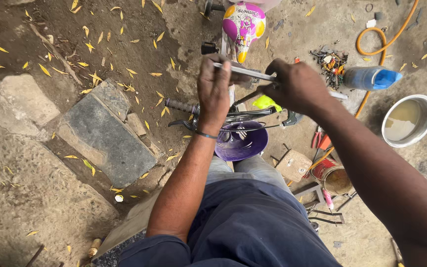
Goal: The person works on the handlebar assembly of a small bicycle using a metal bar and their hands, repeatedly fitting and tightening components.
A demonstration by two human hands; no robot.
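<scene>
Both hands meet at upper centre of the frame, forearms stretched forward: the left hand [214, 89] curls its fingers around one end of a slim, flat metal bar [245, 72], the right hand [297, 86] clenched around its other end. Beneath lie a small bicycle's ribbed rubber handlebar grip [180, 105], its purple plastic basket [240, 143] and glossy printed saddle [243, 24], on leaf-strewn dirt ground [35, 173].

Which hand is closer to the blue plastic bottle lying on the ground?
The right hand. It is just left of the blue bottle in the picture, gripping a flat metal bar. The left hand holds the bar's other end, farther away.
</scene>
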